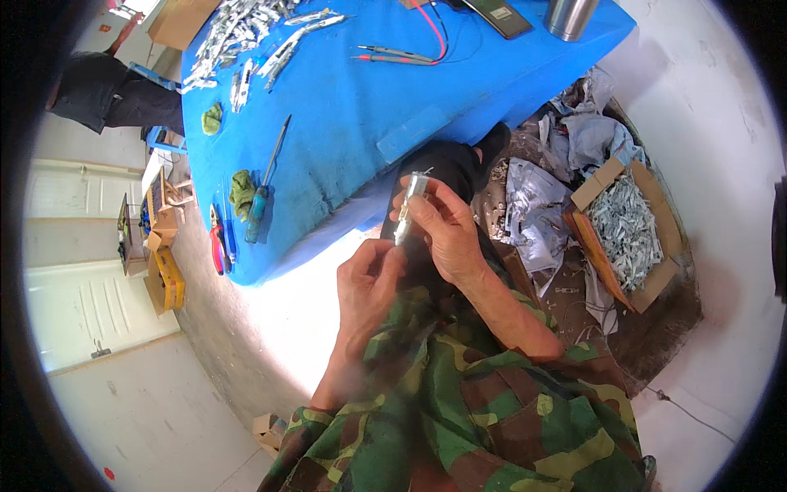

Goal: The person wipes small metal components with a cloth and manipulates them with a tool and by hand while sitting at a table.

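Observation:
Over my lap, my right hand pinches a slim silvery-white metal piece between thumb and fingers. Thin wire-like ends stick out at its top. My left hand is closed at the lower end of the same piece, thumb against the fingers; its grip is partly hidden. The piece stands nearly upright, tilted a little, just off the edge of the blue-covered table. A screwdriver with a teal handle lies on the table beside a crumpled green cloth. Red-handled pliers lie near the table's left corner.
Similar metal pieces are heaped at the table's far left. Test probes, a dark flat device and a steel cup sit at the back. On the right floor stands a cardboard box of metal parts. Someone's dark-clothed leg shows left.

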